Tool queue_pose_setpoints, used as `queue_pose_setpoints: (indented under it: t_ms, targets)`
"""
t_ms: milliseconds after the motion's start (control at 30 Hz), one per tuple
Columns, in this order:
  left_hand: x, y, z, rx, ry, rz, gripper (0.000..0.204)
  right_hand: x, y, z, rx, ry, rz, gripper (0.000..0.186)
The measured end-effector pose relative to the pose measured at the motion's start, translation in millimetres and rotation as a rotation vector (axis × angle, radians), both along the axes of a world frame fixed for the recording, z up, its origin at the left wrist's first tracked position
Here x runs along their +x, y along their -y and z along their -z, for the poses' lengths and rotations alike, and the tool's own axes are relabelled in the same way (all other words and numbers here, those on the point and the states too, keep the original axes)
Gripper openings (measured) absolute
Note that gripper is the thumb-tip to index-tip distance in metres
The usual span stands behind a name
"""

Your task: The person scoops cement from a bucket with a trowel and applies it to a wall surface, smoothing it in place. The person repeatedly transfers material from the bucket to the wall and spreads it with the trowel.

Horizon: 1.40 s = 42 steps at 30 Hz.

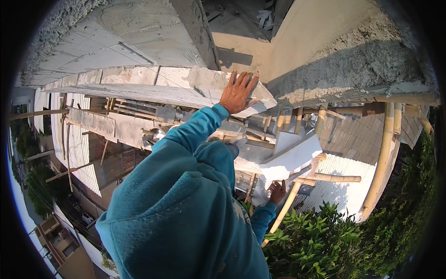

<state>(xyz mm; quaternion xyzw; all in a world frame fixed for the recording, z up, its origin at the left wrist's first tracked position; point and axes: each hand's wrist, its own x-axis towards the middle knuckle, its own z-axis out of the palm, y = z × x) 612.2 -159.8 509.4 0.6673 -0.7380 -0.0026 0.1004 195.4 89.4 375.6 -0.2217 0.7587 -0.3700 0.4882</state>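
Note:
My left hand [239, 92] lies flat with spread fingers on top of a rough concrete ledge [186, 76], close to its broken right end. Nothing is held in it. Lower and to the right, my right hand [278, 191] has its fingers bent at the lower edge of a white, irregular sheet [293, 159]; it appears to grip that edge, though part of the contact is hidden. Another pale panel and a narrow grey strip lie against the sheet. Teal sleeves cover both my arms.
Bamboo poles [382, 160] and planks form a scaffold below the ledge. Corrugated roofing sheets [344, 179] lie beneath it, with leafy branches [320, 239] at lower right. A rough plastered wall [357, 60] rises at upper right. Ground and buildings show far below at left.

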Motion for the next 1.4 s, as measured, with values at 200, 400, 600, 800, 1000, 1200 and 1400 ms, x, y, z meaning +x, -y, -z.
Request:
queue_pose_setpoints:
  t_ms: [200,400,600,800,1000,1200,1400]
  targets:
    - [4,0,2,0.008,-0.047,0.005,0.089,-7,34,-4,-0.052,0.248,-0.005,0.057]
    - [4,-1,-3,-0.006,-0.138,-0.031,0.091,-10,40,46,0.19,0.457,-0.02,0.049]
    - [1,-5,2,-0.116,-0.3,-0.058,0.094,-53,87,94,0.317,0.463,-0.435,0.054]
    - [-4,-4,2,-0.2,-0.394,-0.073,0.092,-71,194,63,0.515,0.272,-0.466,0.056]
    - [-4,-5,0,-0.22,-0.412,-0.095,0.092,-100,269,64,0.44,0.27,-0.656,0.052]
    - [-4,-4,-1,-0.199,-0.437,-0.106,0.092,-87,274,88,0.421,0.213,-0.846,0.051]
    - [-3,-7,-4,-0.201,-0.449,-0.106,0.089,-10,252,80,0.437,0.009,-0.992,0.056]
